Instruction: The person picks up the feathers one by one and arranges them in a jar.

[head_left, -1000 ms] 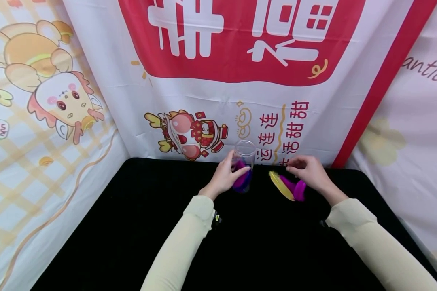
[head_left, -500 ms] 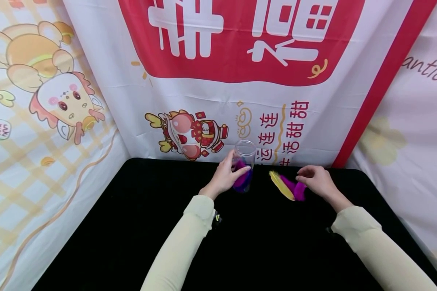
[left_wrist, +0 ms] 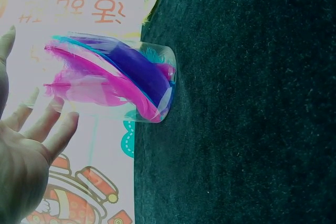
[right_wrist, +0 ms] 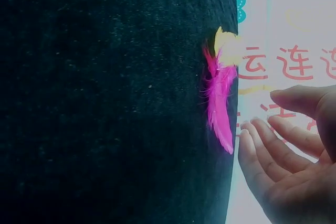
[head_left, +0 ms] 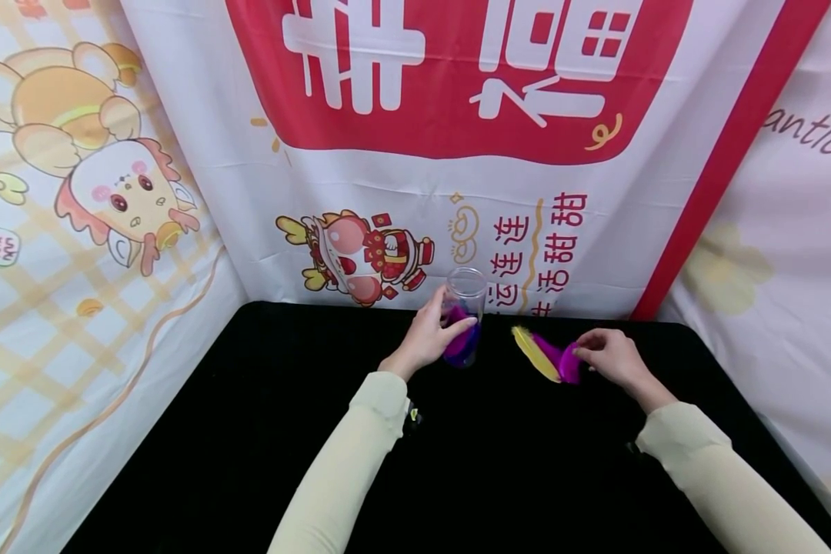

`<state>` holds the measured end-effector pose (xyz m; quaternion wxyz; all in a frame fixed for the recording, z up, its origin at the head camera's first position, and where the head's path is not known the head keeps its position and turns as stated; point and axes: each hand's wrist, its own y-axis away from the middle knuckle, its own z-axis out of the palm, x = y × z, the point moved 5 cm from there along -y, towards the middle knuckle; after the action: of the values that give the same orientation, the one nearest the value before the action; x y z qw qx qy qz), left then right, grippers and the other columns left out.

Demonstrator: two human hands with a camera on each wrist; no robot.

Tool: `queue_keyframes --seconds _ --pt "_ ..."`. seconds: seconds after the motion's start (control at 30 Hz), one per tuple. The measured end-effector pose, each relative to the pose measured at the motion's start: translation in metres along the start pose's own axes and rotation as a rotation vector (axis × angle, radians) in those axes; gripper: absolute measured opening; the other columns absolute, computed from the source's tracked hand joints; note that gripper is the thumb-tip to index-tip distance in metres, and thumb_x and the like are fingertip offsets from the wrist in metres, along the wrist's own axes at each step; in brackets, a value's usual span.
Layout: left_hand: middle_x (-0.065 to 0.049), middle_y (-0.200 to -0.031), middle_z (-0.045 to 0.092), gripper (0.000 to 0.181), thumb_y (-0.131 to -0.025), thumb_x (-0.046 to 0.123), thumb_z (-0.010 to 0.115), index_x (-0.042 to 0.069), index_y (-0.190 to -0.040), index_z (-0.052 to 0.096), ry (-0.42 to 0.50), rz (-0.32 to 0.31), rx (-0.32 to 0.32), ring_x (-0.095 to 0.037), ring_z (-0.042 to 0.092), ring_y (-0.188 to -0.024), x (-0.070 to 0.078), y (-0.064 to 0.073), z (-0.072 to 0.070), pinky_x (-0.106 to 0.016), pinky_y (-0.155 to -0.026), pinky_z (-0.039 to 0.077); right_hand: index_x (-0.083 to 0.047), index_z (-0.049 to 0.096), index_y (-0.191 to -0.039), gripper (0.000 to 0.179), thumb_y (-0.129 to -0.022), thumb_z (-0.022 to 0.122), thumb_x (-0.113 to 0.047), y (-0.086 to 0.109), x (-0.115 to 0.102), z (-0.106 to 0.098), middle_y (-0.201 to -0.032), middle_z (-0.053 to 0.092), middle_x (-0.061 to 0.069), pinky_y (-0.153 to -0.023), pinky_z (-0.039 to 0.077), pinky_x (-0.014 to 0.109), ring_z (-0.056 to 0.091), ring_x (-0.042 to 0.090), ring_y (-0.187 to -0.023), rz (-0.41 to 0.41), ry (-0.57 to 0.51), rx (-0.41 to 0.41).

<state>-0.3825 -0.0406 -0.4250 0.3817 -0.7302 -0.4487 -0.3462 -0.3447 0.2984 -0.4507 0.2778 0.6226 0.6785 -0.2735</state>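
Note:
My left hand point(head_left: 418, 338) holds a tall clear plastic cup point(head_left: 467, 283) upright near the table's far edge, fingers and thumb around its side. Inside the cup, magenta, purple and blue feathers point(left_wrist: 118, 77) show through the wall in the left wrist view. To the cup's right, a yellow feather point(head_left: 536, 357) and magenta feathers point(head_left: 569, 365) lie together on the black cloth. My right hand point(head_left: 612, 358) is beside the magenta feathers. In the right wrist view its thumb and fingers stand apart, near the magenta feather point(right_wrist: 220, 116), with nothing seen between them.
A black cloth point(head_left: 415, 462) covers the table. Behind its far edge hangs a red and white printed banner point(head_left: 388, 173). Patterned cloth walls point(head_left: 201, 308) close off the left and right sides.
My right hand has moved right and towards me, from above the feathers to beside the magenta ones. The left hand and the cup have stayed in place.

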Motion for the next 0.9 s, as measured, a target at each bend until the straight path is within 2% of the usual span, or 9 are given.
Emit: queue_keyframes --seconds 0.2,0.4,0.63,0.77,0.9 --pt "-0.008 -0.143 0.053 0.071 -0.097 0.042 0.072 0.023 -0.154 0.035 -0.001 0.008 0.007 -0.032 0.057 -0.132 0.001 0.001 -0.001 -0.045 -0.108 0.049 0.012 0.066 -0.116 0.032 -0.097 0.069 -0.013 0.006 0.006 0.004 -0.098 0.074 0.022 -0.066 0.062 0.036 0.073 0.026 -0.081 0.034 -0.029 -0.025" --pt "-0.011 -0.144 0.053 0.070 -0.097 0.040 0.072 0.022 -0.154 0.035 0.008 0.012 0.006 -0.033 0.056 -0.133 0.001 0.001 0.000 -0.046 -0.108 0.049 0.016 0.063 -0.117 0.034 -0.098 0.068 -0.011 0.012 0.016 0.009 -0.101 0.073 0.024 -0.068 0.063 0.033 0.074 0.019 -0.080 0.136 -0.125 -0.069" --pt "-0.007 -0.143 0.054 0.071 -0.097 0.039 0.072 0.020 -0.154 0.035 0.007 0.011 0.005 -0.032 0.056 -0.133 0.000 0.000 0.001 -0.046 -0.108 0.049 0.021 0.056 -0.118 0.030 -0.100 0.060 -0.003 0.019 0.021 0.013 -0.094 0.074 0.021 -0.071 0.064 0.034 0.076 0.021 -0.076 0.281 -0.354 -0.123" --pt "-0.011 -0.144 0.053 0.071 -0.097 0.038 0.072 0.018 -0.155 0.035 0.012 0.017 0.006 -0.034 0.056 -0.133 0.000 0.000 0.001 -0.047 -0.108 0.049 0.025 0.052 -0.122 0.033 -0.101 0.056 -0.001 0.024 0.021 0.016 -0.088 0.074 0.022 -0.072 0.064 0.034 0.076 0.021 -0.073 0.357 -0.492 -0.164" --pt "-0.014 -0.145 0.053 0.069 -0.097 0.037 0.073 0.020 -0.153 0.036 0.019 0.022 0.007 -0.034 0.056 -0.133 -0.001 0.000 0.000 -0.048 -0.108 0.049 0.026 0.050 -0.127 0.037 -0.102 0.056 -0.001 0.025 0.021 0.020 -0.085 0.074 0.024 -0.072 0.064 0.034 0.076 0.022 -0.072 0.406 -0.582 -0.203"
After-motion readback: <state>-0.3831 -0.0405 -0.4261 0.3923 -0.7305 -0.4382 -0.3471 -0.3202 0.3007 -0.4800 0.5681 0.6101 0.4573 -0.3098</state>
